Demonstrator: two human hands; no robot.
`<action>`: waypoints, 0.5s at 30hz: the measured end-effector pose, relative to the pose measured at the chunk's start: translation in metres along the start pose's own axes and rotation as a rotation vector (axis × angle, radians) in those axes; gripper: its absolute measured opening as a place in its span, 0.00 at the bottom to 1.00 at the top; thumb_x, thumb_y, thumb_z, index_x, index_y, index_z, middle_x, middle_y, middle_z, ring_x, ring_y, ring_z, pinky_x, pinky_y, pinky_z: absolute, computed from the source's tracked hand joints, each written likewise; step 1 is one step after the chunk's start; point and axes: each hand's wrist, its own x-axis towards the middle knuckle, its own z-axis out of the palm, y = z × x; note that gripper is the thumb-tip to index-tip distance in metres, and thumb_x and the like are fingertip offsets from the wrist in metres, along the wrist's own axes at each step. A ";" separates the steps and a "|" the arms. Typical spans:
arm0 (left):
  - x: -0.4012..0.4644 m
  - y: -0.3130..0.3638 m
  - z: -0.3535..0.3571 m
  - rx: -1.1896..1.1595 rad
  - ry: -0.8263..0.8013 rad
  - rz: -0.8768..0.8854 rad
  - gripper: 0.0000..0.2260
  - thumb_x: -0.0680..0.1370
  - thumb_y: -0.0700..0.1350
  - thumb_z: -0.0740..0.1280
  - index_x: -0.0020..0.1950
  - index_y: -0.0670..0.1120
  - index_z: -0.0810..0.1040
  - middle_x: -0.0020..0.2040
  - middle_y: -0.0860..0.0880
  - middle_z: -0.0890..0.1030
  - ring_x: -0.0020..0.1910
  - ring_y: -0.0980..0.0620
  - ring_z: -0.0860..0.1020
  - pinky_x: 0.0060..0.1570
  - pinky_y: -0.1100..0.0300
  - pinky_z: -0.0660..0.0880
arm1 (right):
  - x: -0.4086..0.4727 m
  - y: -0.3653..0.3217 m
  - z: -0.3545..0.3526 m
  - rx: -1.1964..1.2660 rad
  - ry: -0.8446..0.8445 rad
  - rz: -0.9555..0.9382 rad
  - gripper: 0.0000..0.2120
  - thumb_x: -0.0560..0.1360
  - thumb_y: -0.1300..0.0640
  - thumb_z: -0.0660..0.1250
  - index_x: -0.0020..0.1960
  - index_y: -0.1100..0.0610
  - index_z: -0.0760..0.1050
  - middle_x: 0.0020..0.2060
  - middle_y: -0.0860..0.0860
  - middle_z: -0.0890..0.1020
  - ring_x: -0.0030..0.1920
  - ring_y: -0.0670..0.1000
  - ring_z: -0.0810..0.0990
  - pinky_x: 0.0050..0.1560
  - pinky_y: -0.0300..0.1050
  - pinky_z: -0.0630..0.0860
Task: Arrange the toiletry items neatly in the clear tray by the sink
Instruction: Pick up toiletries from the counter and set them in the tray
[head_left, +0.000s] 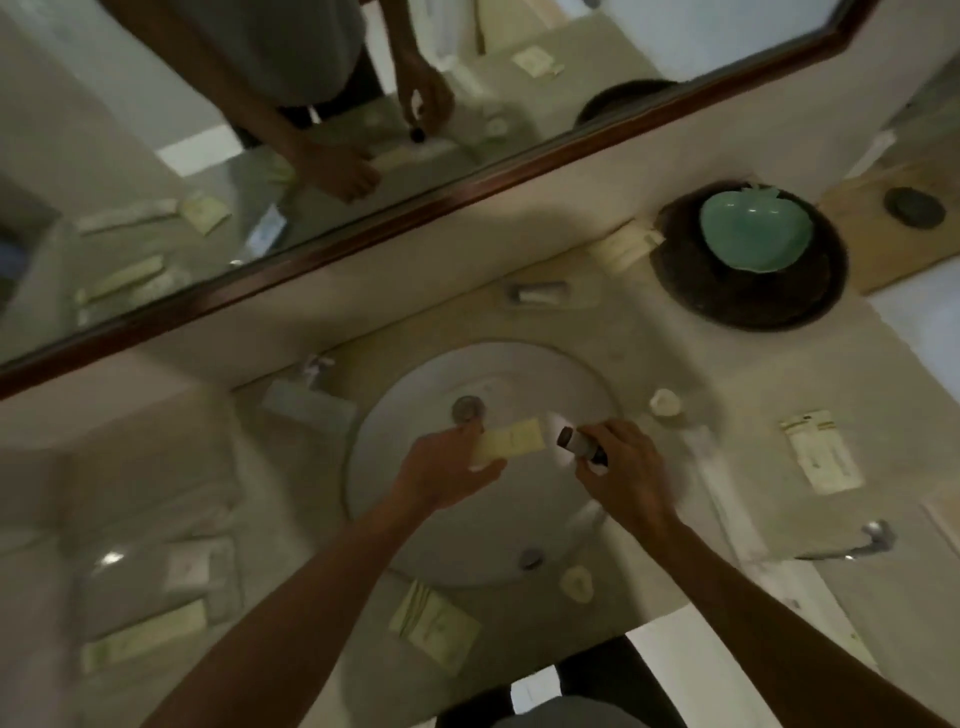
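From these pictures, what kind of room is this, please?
Most likely a bathroom, perhaps in a hotel: a round sink is set into a stone counter, a long framed mirror runs behind it, and small packaged toiletry sachets lie scattered around.

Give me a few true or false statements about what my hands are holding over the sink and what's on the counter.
1. The left hand holds a pale yellow packet. True.
2. The right hand is empty. False: it holds a small dark-capped bottle.
3. Both hands are over the sink. True.
4. The green dish sits inside the sink. False: it rests on a dark round tray on the counter.
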 end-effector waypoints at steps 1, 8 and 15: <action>-0.027 -0.020 0.000 -0.002 0.052 0.016 0.26 0.73 0.66 0.63 0.61 0.48 0.73 0.48 0.48 0.83 0.43 0.46 0.82 0.38 0.54 0.77 | -0.005 -0.020 0.016 0.019 -0.024 -0.046 0.17 0.65 0.60 0.77 0.53 0.56 0.80 0.44 0.52 0.81 0.44 0.57 0.79 0.43 0.49 0.76; -0.206 -0.147 -0.018 -0.016 -0.038 -0.279 0.26 0.72 0.70 0.61 0.62 0.54 0.70 0.53 0.52 0.81 0.49 0.48 0.81 0.47 0.56 0.76 | -0.048 -0.188 0.116 0.080 -0.187 -0.272 0.15 0.65 0.59 0.76 0.51 0.56 0.81 0.42 0.52 0.80 0.41 0.55 0.77 0.40 0.50 0.76; -0.327 -0.254 -0.008 0.101 0.153 -0.237 0.20 0.80 0.59 0.53 0.54 0.47 0.77 0.49 0.48 0.83 0.42 0.45 0.82 0.42 0.54 0.77 | -0.083 -0.322 0.200 0.069 -0.357 -0.446 0.15 0.67 0.56 0.71 0.54 0.53 0.81 0.44 0.49 0.81 0.44 0.54 0.78 0.42 0.49 0.75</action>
